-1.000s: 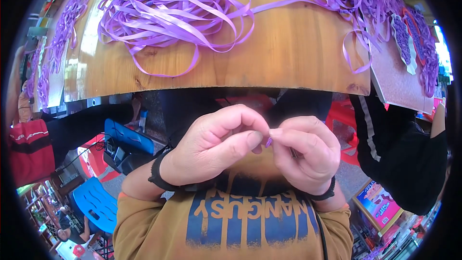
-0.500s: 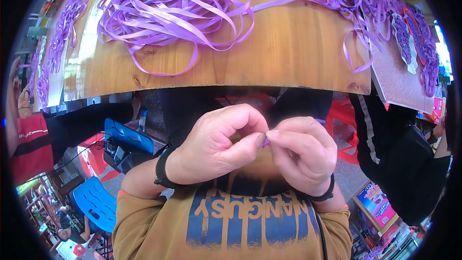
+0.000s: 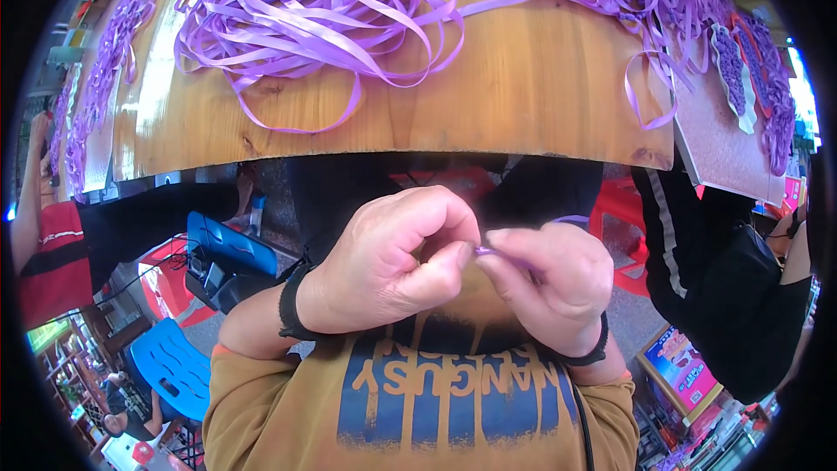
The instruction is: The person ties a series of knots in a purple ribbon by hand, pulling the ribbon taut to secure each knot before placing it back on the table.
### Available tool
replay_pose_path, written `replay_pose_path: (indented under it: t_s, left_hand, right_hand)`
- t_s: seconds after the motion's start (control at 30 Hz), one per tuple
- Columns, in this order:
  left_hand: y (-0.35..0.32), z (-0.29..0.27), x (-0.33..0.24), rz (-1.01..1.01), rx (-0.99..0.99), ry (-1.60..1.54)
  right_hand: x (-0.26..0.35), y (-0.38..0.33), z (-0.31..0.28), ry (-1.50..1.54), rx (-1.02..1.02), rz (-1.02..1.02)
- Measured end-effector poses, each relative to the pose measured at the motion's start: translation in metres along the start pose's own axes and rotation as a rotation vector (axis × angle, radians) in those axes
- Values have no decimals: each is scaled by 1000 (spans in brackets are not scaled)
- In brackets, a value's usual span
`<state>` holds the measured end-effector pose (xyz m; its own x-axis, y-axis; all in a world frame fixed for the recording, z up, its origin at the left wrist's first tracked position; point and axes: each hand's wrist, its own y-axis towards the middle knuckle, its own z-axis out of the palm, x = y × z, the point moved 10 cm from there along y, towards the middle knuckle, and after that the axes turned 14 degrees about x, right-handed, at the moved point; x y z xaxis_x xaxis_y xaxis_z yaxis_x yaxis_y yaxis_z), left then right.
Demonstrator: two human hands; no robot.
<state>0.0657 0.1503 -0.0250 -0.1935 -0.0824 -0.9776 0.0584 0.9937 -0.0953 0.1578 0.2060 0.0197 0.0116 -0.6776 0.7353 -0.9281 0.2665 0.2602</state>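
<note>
Head view: both hands' fingers [image 3: 453, 255] pinch thin glossy purple ribbon [image 3: 485, 250].

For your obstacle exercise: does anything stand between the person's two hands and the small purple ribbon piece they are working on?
Nothing visible does. The left hand and right hand meet fingertip to fingertip, pinching the small purple ribbon piece directly between them, below the wooden table.

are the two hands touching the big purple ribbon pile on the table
Apart. The head view shows both the left hand and right hand below the wooden table's near edge, pinching a small purple piece, well clear of the ribbon pile.
</note>
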Motion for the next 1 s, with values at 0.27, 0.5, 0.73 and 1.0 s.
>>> replay_pose_path:
  t_s: [0.27, 0.5, 0.73, 1.0]
  left_hand:
    - [-6, -11, -11, 84, -61, 244]
    - [-6, 1, -44, 287, -71, 681]
    - [-6, 6, -48, 294, -207, 866]
    - [-6, -12, -30, 267, -49, 528]
  right_hand:
    - [-6, -2, 0, 101, 2, 81]
    - [-5, -3, 3, 109, -11, 87]
    - [8, -9, 5, 36, -8, -31]
    - [4, -9, 0, 90, 4, 11]
